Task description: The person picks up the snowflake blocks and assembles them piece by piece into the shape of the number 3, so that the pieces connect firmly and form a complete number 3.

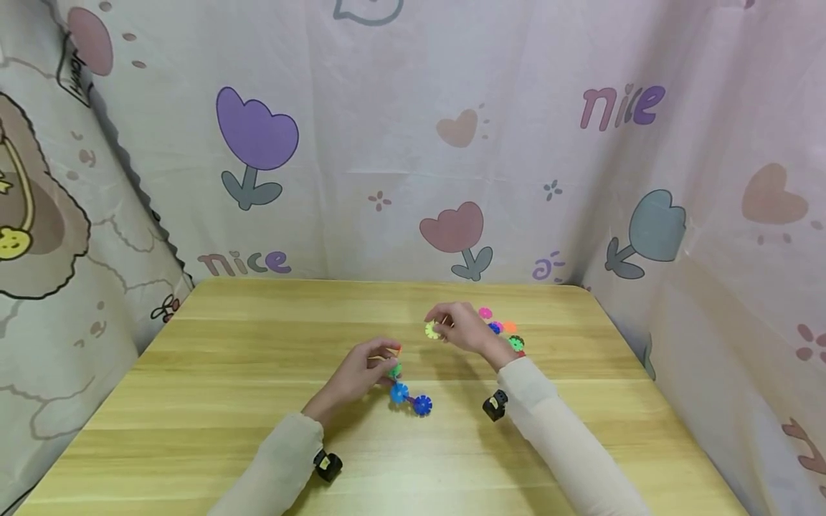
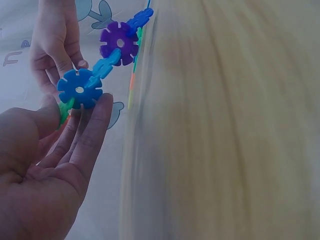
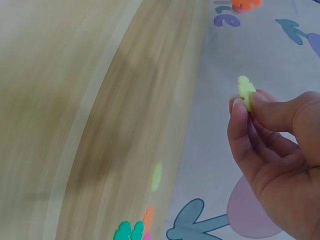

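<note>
Just left of the table's middle, my left hand grips a chain of interlocking snowflake discs. Its green disc is at the fingertips, with an orange disc at the upper end. A blue disc and a dark blue disc hang toward the front. The left wrist view shows a purple disc and a light blue disc linked between them. Farther right and back, my right hand pinches a single pale yellow disc between thumb and fingers, apart from the chain.
Several loose discs lie beyond my right wrist, among them a pink disc, an orange one and a green one. Behind the wooden table hangs a patterned curtain, which also runs down both sides.
</note>
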The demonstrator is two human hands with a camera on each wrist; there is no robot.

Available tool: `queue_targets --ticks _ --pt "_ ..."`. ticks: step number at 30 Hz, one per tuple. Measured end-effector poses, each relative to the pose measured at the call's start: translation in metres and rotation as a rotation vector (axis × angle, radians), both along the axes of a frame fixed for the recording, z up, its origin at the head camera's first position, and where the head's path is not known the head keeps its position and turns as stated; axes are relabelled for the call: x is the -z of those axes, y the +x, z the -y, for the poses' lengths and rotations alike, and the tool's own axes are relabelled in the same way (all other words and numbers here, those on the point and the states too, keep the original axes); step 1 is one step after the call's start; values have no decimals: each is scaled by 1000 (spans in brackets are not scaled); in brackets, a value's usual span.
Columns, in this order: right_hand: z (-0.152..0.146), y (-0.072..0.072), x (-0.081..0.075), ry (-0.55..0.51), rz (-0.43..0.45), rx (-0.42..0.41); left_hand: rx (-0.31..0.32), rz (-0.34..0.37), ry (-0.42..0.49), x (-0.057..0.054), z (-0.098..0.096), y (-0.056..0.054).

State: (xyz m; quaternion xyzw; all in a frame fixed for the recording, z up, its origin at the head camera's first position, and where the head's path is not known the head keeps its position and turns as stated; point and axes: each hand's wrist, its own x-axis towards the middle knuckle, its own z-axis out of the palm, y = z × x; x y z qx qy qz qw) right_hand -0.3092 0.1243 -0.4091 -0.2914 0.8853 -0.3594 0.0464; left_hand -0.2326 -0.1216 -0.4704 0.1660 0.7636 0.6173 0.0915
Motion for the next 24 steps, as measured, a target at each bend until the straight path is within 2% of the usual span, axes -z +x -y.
queue_targets --ticks 17,24 --pt "14 10 -6 -48 6 -61 2 14 5 1 0 0" --pt "20 15 -8 -69 -30 -127 -9 23 12 0 -1 0"
